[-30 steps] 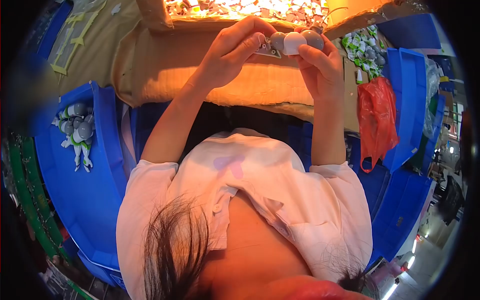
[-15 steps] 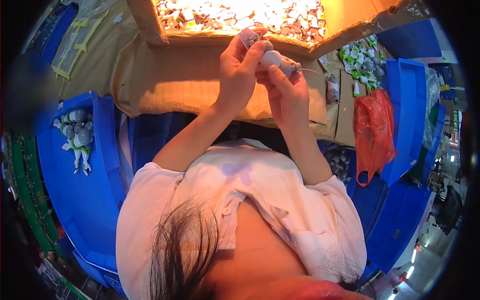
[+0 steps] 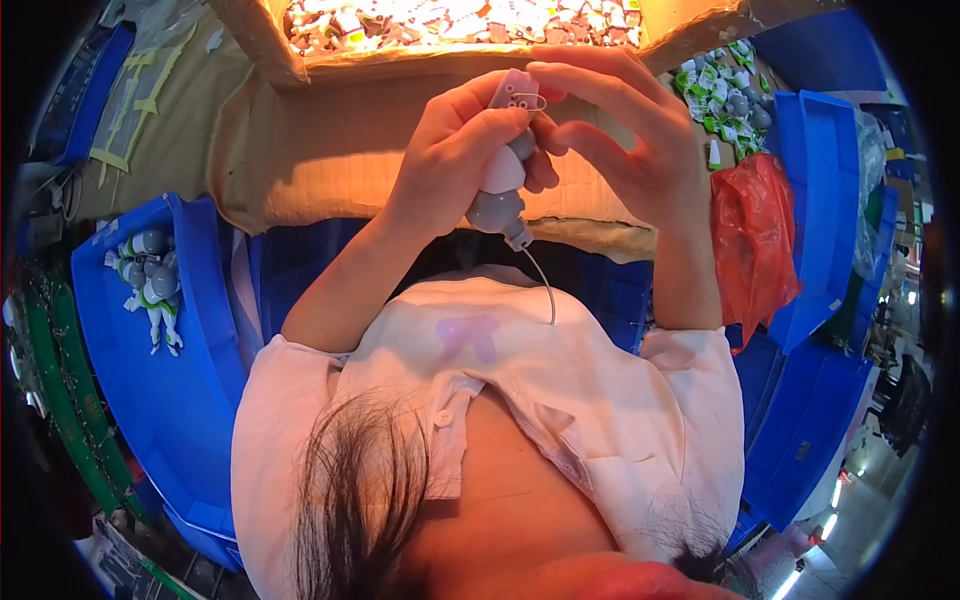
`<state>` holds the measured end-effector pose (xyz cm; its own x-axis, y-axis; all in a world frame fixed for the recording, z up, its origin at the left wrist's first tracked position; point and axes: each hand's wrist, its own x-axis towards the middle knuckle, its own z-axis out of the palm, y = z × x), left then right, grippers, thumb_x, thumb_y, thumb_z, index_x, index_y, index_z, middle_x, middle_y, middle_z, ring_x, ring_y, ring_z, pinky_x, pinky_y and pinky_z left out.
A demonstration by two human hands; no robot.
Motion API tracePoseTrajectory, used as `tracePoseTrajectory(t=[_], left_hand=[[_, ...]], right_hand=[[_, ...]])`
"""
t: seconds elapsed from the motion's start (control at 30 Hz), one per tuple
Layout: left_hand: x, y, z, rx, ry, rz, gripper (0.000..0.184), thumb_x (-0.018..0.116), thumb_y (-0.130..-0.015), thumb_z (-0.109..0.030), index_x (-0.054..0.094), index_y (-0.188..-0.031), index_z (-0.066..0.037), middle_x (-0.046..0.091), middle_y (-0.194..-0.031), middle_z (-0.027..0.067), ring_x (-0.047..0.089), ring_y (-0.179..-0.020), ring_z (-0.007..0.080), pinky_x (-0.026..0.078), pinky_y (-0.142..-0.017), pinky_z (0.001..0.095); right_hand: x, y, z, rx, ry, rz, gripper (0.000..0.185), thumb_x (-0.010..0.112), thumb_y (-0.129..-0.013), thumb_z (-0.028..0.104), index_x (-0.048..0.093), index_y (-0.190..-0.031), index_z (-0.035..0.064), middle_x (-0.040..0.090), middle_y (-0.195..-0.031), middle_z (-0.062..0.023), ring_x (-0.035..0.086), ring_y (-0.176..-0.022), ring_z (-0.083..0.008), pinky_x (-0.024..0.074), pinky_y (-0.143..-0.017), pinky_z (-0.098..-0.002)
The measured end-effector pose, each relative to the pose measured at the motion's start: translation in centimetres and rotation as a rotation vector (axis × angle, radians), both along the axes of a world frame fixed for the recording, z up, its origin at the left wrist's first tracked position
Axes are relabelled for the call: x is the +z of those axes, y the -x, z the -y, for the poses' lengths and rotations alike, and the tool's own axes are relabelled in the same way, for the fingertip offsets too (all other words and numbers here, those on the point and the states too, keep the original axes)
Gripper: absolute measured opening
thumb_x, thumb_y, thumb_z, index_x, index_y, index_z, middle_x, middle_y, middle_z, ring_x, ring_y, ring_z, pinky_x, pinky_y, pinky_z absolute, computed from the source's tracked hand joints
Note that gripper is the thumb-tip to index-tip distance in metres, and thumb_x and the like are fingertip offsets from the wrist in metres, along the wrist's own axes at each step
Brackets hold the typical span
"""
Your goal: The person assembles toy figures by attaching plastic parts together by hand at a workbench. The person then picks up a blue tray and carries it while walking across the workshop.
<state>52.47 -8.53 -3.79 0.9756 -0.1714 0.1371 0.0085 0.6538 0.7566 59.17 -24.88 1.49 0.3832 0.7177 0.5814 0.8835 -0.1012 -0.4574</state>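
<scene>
My left hand (image 3: 445, 155) is closed around a grey-and-white toy figure part (image 3: 503, 170), holding it upright in front of my chest. At the top of the part, a pale piece with small holes (image 3: 515, 88) sticks out above my thumb, and a thin wire loop stands out from it. A rounded grey section hangs at the bottom, and from its end a thin pale cord (image 3: 543, 275) dangles toward my shirt. Just right of the pale piece is my right hand (image 3: 640, 130), its fingers spread apart and nothing visible in them. Whether a fingertip touches the loop, I cannot tell.
A brightly lit cardboard box (image 3: 400, 60) full of small white, green and dark pieces stands ahead. Left, a blue bin (image 3: 190, 400) holds assembled grey-white-green figures (image 3: 153, 280). Right are a red plastic bag (image 3: 750, 240), a blue tray (image 3: 815, 200) and piled green-white parts (image 3: 715, 105).
My right hand has let go of the part's lower end and opened, moving up and right. The part has turned from slanting rightward to hanging down from my left hand.
</scene>
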Motion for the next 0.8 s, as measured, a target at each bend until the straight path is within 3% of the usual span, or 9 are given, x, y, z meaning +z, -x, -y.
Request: tracePoseTrajectory(t=[0.1, 0.33, 0.53, 0.6, 0.63, 0.7, 0.8], left_hand=[[0.2, 0.5, -0.1, -0.010, -0.037, 0.018, 0.027, 0.043, -0.088, -0.014, 0.052, -0.108, 0.003, 0.061, -0.080, 0.0106, 0.061, -0.063, 0.0139, 0.050, -0.056, 0.0248], [0.8, 1.0, -0.6, -0.059, -0.157, -0.007, 0.020, 0.042, -0.087, -0.012, 0.052, -0.098, 0.000, 0.058, -0.076, 0.0077, 0.059, -0.059, 0.0121, 0.049, -0.054, 0.0240], [1.2, 1.3, -0.3, 0.021, -0.269, -0.042, 0.019, 0.039, -0.085, -0.009, 0.051, -0.095, 0.001, 0.056, -0.074, 0.0061, 0.056, -0.059, 0.0105, 0.049, -0.054, 0.0240], [1.4, 1.6, -0.1, 0.063, -0.302, -0.037, 0.019, 0.038, -0.085, -0.009, 0.051, -0.094, 0.002, 0.056, -0.073, 0.0059, 0.055, -0.059, 0.0101, 0.049, -0.054, 0.0242], [1.6, 1.7, 0.0, 0.075, -0.336, -0.046, 0.018, 0.038, -0.085, -0.009, 0.051, -0.093, 0.002, 0.055, -0.073, 0.0057, 0.055, -0.059, 0.0098, 0.049, -0.054, 0.0245], [1.7, 1.8, -0.1, 0.087, -0.368, -0.055, 0.018, 0.037, -0.085, -0.009, 0.051, -0.091, 0.002, 0.055, -0.073, 0.0054, 0.055, -0.059, 0.0096, 0.048, -0.054, 0.0248], [1.5, 1.6, -0.6, 0.084, -0.424, -0.042, 0.018, 0.037, -0.085, -0.008, 0.051, -0.092, 0.002, 0.055, -0.072, 0.0051, 0.055, -0.059, 0.0092, 0.048, -0.054, 0.0250]], right_hand=[[-0.6, -0.3, -0.8, 0.060, -0.046, -0.179, 0.023, 0.066, -0.075, 0.003, 0.064, -0.098, 0.0025, 0.061, -0.103, -0.0107, 0.061, -0.086, -0.0190, 0.0495, -0.074, -0.0285], [-0.6, 0.0, -1.2, 0.069, -0.051, -0.174, 0.008, 0.065, -0.076, 0.002, 0.065, -0.084, 0.0019, 0.064, -0.091, -0.0086, 0.062, -0.083, -0.0173, 0.0496, -0.068, -0.0256], [-0.7, 1.7, -2.1, -0.201, 0.030, 0.118, 0.007, 0.065, -0.072, -0.003, 0.063, -0.078, 0.0012, 0.065, -0.087, -0.0086, 0.060, -0.080, -0.0145, 0.0470, -0.070, -0.0235], [-1.5, 1.9, -2.7, -0.189, -0.150, -0.203, 0.009, 0.064, -0.071, -0.005, 0.061, -0.077, 0.0015, 0.064, -0.086, -0.0076, 0.059, -0.079, -0.0136, 0.0458, -0.071, -0.0236], [-2.0, 1.8, -2.7, -0.186, -0.149, -0.201, 0.009, 0.064, -0.071, -0.005, 0.061, -0.077, 0.0015, 0.064, -0.086, -0.0076, 0.059, -0.079, -0.0136, 0.0458, -0.071, -0.0236], [-2.8, 1.6, -2.8, -0.157, -0.229, -0.470, 0.011, 0.062, -0.072, -0.006, 0.060, -0.079, 0.0021, 0.063, -0.086, -0.0063, 0.059, -0.079, -0.0130, 0.0457, -0.070, -0.0241], [-2.6, 1.6, -3.0, -0.129, -0.202, -0.392, 0.014, 0.062, -0.071, -0.007, 0.059, -0.080, 0.0033, 0.062, -0.085, -0.0056, 0.059, -0.079, -0.0139, 0.0459, -0.070, -0.0249]])
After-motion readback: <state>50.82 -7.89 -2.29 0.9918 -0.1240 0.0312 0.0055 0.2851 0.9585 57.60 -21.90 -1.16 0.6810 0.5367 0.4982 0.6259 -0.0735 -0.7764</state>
